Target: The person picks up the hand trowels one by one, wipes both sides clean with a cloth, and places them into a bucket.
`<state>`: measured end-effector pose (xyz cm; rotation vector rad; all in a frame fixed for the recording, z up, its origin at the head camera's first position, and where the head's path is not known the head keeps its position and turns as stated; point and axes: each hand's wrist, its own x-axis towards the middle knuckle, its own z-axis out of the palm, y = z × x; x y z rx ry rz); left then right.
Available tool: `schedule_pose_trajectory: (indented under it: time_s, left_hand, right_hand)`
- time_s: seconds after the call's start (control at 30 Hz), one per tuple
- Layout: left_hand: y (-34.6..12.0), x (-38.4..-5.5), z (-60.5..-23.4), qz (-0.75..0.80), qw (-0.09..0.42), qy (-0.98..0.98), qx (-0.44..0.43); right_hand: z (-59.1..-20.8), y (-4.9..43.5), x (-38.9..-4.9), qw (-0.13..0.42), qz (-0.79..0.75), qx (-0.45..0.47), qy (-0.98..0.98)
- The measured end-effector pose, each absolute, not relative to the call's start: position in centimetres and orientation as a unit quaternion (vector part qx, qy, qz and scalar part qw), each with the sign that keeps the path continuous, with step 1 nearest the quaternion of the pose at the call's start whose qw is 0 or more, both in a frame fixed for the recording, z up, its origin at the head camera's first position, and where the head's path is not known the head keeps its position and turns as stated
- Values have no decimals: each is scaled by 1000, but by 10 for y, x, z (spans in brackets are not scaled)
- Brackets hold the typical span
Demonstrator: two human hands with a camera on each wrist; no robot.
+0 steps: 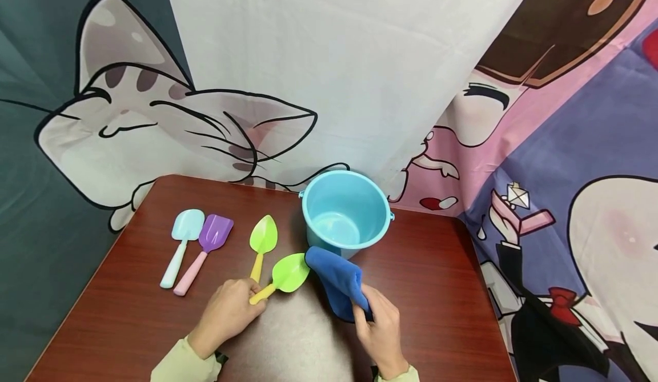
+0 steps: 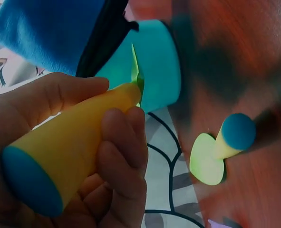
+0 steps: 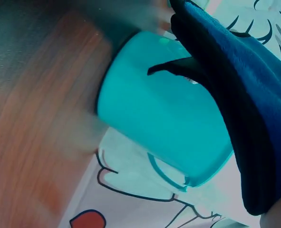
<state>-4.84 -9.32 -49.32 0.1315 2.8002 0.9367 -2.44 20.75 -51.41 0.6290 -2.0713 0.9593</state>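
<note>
My left hand [image 1: 226, 312] grips the yellow handle of a toy shovel [image 1: 291, 272] with a green scoop, its blue handle end [image 2: 33, 180] facing the left wrist camera. My right hand [image 1: 381, 326] pinches a folded blue cloth [image 1: 335, 276] with a dark edge and back. The scoop's tip is near or against the cloth; whether they touch I cannot tell. A light blue bucket [image 1: 329, 230] stands upright just beyond both hands. Another green shovel [image 1: 264, 234] with a yellow handle lies on the table beyond my left hand.
On the left of the brown table [image 1: 437, 290] lie a light blue shovel [image 1: 188, 225] and a purple shovel [image 1: 215, 232] with a pink handle. A printed cloth backdrop [image 1: 360, 73] hangs close behind the table's far edge and the bucket.
</note>
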Motion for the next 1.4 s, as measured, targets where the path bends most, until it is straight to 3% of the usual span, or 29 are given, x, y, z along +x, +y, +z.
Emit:
schedule_pose_trajectory:
  time_s: [0.43, 0.73, 1.03, 1.4]
  left_hand:
    - [-80, -38, -493, 334, 101, 933, 84]
    - [-74, -40, -488, 336, 93, 932, 98]
    - [-74, -40, -490, 333, 83, 934, 102]
    - [-70, -41, -491, 361, 84, 919, 137]
  right_hand:
    - [-497, 189, -35, 464, 319, 281, -777]
    - [-504, 175, -32, 431, 301, 324, -786]
    - [-511, 167, -26, 355, 316, 352, -806]
    - [-522, 157, -16, 136, 233, 360, -893]
